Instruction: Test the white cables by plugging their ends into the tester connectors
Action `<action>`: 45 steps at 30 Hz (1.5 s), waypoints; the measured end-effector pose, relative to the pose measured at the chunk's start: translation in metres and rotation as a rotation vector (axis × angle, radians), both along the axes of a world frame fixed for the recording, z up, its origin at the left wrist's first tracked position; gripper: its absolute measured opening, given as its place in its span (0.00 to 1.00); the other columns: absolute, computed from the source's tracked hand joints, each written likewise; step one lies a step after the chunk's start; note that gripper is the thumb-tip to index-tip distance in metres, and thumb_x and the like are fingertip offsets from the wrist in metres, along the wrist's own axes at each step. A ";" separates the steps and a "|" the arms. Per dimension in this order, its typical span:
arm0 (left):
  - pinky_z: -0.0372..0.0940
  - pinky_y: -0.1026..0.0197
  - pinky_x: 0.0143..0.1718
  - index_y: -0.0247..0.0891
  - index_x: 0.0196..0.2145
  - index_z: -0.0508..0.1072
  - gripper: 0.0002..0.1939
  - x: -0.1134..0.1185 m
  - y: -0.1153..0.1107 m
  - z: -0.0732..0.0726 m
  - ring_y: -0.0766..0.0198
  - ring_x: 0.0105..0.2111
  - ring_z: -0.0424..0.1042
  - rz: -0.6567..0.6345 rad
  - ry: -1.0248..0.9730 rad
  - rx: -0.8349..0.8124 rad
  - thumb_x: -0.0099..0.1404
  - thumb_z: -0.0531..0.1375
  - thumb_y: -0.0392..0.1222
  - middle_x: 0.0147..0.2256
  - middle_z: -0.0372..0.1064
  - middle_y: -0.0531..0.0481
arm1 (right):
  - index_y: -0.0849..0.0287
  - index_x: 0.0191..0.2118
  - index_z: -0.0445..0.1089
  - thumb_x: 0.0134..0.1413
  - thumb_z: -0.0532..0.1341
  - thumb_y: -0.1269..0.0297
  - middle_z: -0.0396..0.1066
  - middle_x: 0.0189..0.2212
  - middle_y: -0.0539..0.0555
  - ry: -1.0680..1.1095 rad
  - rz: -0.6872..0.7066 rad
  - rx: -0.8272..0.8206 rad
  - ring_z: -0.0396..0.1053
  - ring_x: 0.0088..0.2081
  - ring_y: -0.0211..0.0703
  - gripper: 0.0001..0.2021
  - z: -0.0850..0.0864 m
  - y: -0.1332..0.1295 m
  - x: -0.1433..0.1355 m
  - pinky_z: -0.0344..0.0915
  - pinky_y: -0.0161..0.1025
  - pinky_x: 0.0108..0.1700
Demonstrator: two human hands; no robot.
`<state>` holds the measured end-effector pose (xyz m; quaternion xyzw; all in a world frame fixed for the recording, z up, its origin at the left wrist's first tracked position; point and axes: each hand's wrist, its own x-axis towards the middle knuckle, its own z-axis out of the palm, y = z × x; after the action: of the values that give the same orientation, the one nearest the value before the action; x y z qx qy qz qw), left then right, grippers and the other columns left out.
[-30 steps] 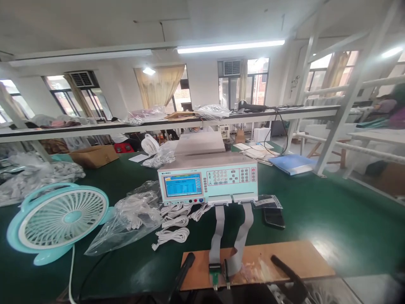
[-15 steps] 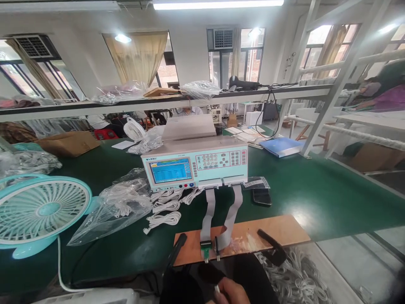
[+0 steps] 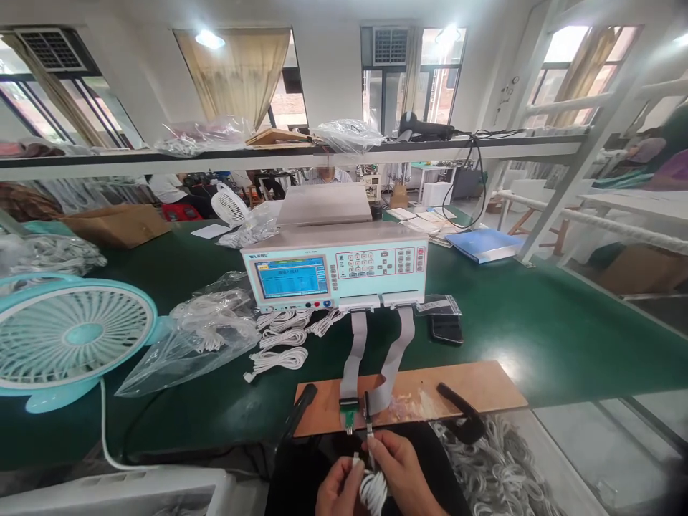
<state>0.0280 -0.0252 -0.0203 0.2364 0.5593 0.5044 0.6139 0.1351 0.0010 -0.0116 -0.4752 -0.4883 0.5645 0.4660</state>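
A coiled white cable hangs between my two hands at the bottom centre. My left hand pinches one of its plug ends, which points up just below the green circuit board. My right hand grips the other end, with its tip at the metal connector of the right-hand adapter; whether it is inserted I cannot tell. Both adapters sit on a wooden board. Grey ribbon cables run from them up to a tester with a lit blue screen.
Several coiled white cables and a plastic bag of cables lie left of the tester. A turquoise fan stands at far left. A phone lies to the right. More coiled cables fill the lower right. Black handles flank the board.
Both hands have risen into view with the coiled cable. The right hand has come up to the right adapter's connector. The view has tilted down slightly, and the tester's screen shows different content.
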 end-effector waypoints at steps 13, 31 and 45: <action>0.53 0.68 0.22 0.34 0.19 0.66 0.20 -0.014 0.010 0.003 0.70 0.21 0.54 -0.302 0.248 0.235 0.54 0.57 0.56 0.18 0.56 0.57 | 0.65 0.26 0.70 0.51 0.57 0.50 0.63 0.21 0.51 -0.001 -0.011 0.013 0.58 0.26 0.40 0.19 0.003 0.000 0.002 0.56 0.34 0.29; 0.57 0.66 0.28 0.35 0.19 0.64 0.16 -0.025 0.018 0.023 0.66 0.25 0.58 -0.192 0.215 0.287 0.58 0.56 0.48 0.23 0.58 0.54 | 0.64 0.24 0.71 0.42 0.65 0.50 0.62 0.18 0.49 0.224 -0.069 -0.230 0.56 0.23 0.37 0.18 0.023 0.003 -0.008 0.55 0.32 0.27; 0.53 0.66 0.23 0.33 0.20 0.65 0.18 -0.010 0.021 0.014 0.70 0.21 0.55 -0.080 0.228 0.227 0.59 0.54 0.50 0.19 0.56 0.55 | 0.62 0.25 0.72 0.41 0.65 0.51 0.68 0.21 0.51 0.250 -0.021 -0.268 0.62 0.26 0.42 0.16 0.026 0.003 -0.007 0.60 0.34 0.30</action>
<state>0.0181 -0.0045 -0.0066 0.3821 0.5549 0.5093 0.5355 0.1285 0.0045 0.0148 -0.4643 -0.3420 0.6744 0.4611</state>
